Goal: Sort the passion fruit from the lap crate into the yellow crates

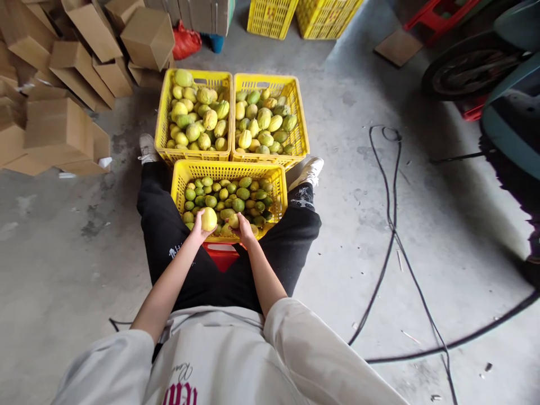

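Note:
My left hand (201,226) is closed around a round, pale yellow fruit (209,219). In my right hand (243,229) is a smaller yellowish fruit (233,221), partly hidden by the fingers. Both hands are over the near edge of a yellow plastic crate (176,185) between my legs. Many small green and yellow fruits (223,194) lie loose inside it. Just beyond, two more yellow crates stand side by side. The left one (160,121) and the right one (301,124) hold larger, oval yellow-green fruits.
Open cardboard boxes (59,132) are heaped at the left. More yellow crates (272,17) stand at the back, near a red bag (186,42). A black cable (393,225) loops over the concrete floor at right, beside a scooter (514,129). Something red (221,257) is under the near crate.

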### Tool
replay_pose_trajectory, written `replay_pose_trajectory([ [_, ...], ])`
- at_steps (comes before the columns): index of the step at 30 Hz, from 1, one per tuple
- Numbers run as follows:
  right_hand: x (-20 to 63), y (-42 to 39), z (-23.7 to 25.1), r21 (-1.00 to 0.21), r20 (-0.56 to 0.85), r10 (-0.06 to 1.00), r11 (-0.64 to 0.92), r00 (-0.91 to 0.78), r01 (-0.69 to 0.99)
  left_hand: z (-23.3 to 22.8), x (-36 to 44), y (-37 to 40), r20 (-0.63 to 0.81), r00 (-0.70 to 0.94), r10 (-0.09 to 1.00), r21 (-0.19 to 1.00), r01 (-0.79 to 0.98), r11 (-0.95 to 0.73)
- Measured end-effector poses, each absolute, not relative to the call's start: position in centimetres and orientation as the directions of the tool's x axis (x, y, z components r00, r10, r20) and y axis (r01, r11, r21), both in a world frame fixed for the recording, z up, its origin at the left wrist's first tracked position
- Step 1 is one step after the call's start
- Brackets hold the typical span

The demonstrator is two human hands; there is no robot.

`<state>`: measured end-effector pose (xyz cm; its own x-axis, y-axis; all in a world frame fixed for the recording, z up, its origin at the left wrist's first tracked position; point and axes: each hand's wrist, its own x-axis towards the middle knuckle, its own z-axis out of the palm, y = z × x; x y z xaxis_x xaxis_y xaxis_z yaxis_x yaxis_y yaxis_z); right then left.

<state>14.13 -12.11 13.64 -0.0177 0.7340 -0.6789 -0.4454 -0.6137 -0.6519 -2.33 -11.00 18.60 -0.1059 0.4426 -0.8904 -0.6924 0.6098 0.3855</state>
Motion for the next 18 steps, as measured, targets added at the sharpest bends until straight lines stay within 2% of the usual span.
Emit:
replay_pose_trajectory([
  [7, 13.92, -12.07, 14.40, -0.658, -0.675, 0.737, -0.575, 0.042, -0.487, 18.55, -2.60, -11.08, -0.901, -0.029, 0.432, 0.329, -0.695, 0.639],
  [12, 14.13, -12.06, 14.20, -0.657, -0.667, 0.741, -0.537, 0.077, -0.529, 18.81, -2.44, -11.10, -0.887, 0.121, 0.446, 0.243, -0.700, 0.672],
  [18, 14.34, -11.77, 14.24, -0.615, -0.705, 0.709, -0.590, 0.028, -0.523, 18.84, -2.37, -11.21, -0.880, 0.086, 0.468, 0.308, -0.646, 0.698],
])
